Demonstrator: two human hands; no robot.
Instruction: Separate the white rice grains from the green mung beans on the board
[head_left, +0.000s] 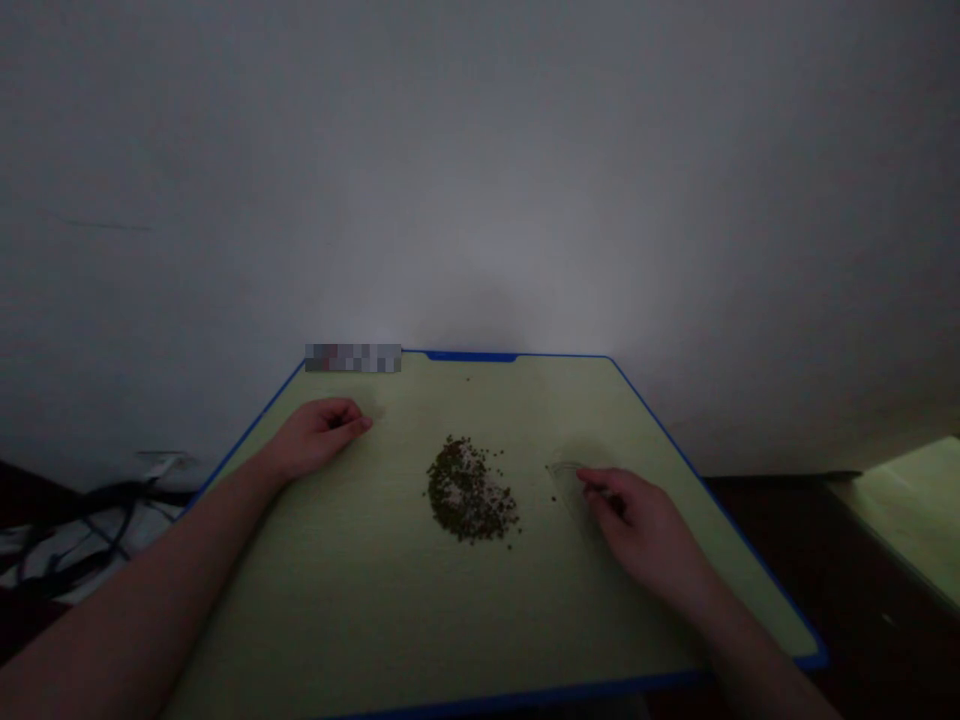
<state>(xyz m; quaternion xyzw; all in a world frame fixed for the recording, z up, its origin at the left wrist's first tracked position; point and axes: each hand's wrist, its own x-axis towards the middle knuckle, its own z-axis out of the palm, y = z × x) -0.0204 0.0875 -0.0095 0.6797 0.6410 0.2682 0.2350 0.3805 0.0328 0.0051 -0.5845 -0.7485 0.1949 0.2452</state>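
A pile of small dark greenish-brown grains or beans (450,505), mixed with pale pinkish bits, lies in the middle of the table (360,600). A few loose grains are scattered around it. To the left of the pile my left hand (319,435) rests on the tabletop, fingers curled and thumb against them, with nothing visible in it. On the right, my right hand (637,515) is closed in a pinch. At its fingertips shows the faint curved edge of a clear, see-through thing (564,467); its kind is hard to make out in the dim light.
The pale tabletop has a blue rim (472,356) and stands close to a grey wall (480,180). A blurred-out strip (352,358) sits at its far left corner. Dark cables (90,520) lie to the left; another pale surface (907,510) is at right.
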